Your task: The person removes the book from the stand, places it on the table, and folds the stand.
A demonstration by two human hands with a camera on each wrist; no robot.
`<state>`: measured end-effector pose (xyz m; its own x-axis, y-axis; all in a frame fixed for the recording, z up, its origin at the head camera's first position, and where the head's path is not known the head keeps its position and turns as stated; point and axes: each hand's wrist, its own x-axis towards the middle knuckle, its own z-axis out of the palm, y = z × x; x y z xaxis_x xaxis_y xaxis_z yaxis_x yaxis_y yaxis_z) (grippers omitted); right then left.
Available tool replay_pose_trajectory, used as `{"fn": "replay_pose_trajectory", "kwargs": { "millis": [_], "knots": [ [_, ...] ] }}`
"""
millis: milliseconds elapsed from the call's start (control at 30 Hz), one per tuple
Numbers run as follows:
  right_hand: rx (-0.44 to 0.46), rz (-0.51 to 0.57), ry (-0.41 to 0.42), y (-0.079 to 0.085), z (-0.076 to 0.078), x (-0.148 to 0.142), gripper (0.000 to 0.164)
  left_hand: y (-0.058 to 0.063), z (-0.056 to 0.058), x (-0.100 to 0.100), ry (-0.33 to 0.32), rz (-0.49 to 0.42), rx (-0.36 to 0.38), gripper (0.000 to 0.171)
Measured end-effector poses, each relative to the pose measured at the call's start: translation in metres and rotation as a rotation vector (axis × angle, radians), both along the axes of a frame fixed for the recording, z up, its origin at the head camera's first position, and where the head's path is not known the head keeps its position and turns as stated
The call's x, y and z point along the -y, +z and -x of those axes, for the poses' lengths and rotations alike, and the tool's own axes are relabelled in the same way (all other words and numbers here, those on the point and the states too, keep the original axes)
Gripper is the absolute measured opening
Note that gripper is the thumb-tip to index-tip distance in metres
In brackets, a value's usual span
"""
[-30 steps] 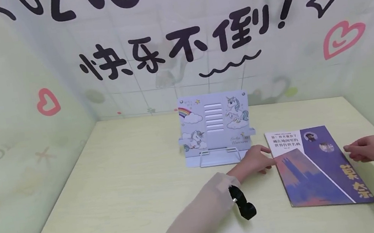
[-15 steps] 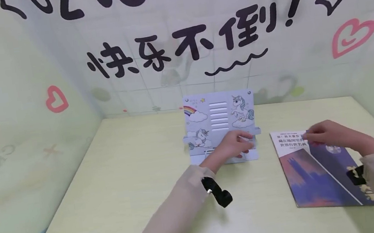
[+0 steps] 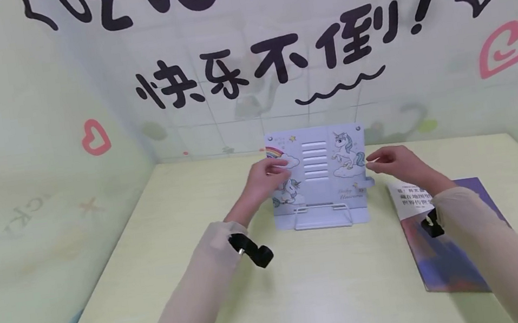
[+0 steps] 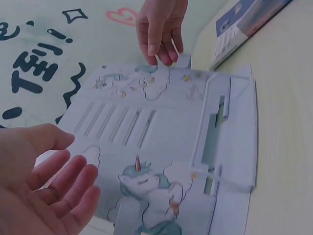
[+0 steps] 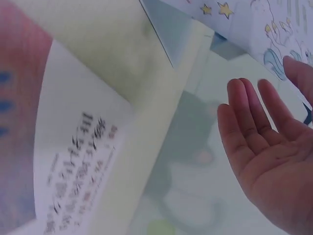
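Note:
A pale lilac book stand (image 3: pixel 319 192) printed with unicorns stands upright at the back of the table, its wire page holder (image 4: pixel 198 127) folded down in front. My left hand (image 3: pixel 265 180) is at the stand's left side, fingers apart and slightly bent. In the left wrist view the palm of that left hand (image 4: pixel 46 181) shows nothing in it. Close by the stand's right edge is my right hand (image 3: pixel 394 163), its fingers loosely extended in the right wrist view and the palm bare (image 5: pixel 274 152). Under my right forearm lies a purple and white book (image 3: pixel 440 252), partly hidden by the sleeve.
The pale wooden table (image 3: pixel 315 290) runs back to a fabric wall (image 3: pixel 212 102) with black lettering and pink hearts. Similar panels close off the left and right sides. A black wrist camera (image 3: pixel 253 249) sits on the left sleeve, and another (image 3: pixel 431 223) on the right.
Both hands have moved left, away from the book, to either side of the book stand. The book stays flat on the table. The head view has shifted slightly.

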<state>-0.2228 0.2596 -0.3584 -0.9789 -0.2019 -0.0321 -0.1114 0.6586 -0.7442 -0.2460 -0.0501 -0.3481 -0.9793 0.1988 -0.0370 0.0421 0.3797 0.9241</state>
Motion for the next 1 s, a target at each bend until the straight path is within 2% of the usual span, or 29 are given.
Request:
{"fn": "replay_pose_trajectory", "kwargs": {
  "millis": [133,300,367,467,767,1000],
  "knots": [
    [0.004,0.053,-0.055,-0.009,0.003,0.005,0.046,-0.008,0.008,0.017,0.136,-0.03,-0.052,0.028],
    [-0.049,0.08,-0.107,-0.016,0.005,0.012,0.037,-0.025,0.02,0.024,0.216,-0.103,0.039,0.034],
    [-0.07,0.083,-0.122,-0.018,0.007,0.014,0.035,-0.03,0.024,0.022,0.223,-0.124,0.082,0.035],
    [-0.084,0.083,-0.14,-0.019,0.01,0.017,0.033,-0.035,0.028,0.018,0.225,-0.128,0.094,0.034],
    [-0.071,0.102,-0.134,-0.02,0.016,0.022,0.03,-0.034,0.028,0.017,0.254,-0.182,0.027,0.026],
    [-0.043,0.087,-0.142,-0.019,0.021,0.017,0.034,-0.039,0.022,0.019,0.2,-0.206,0.089,0.028]
  ]
}}
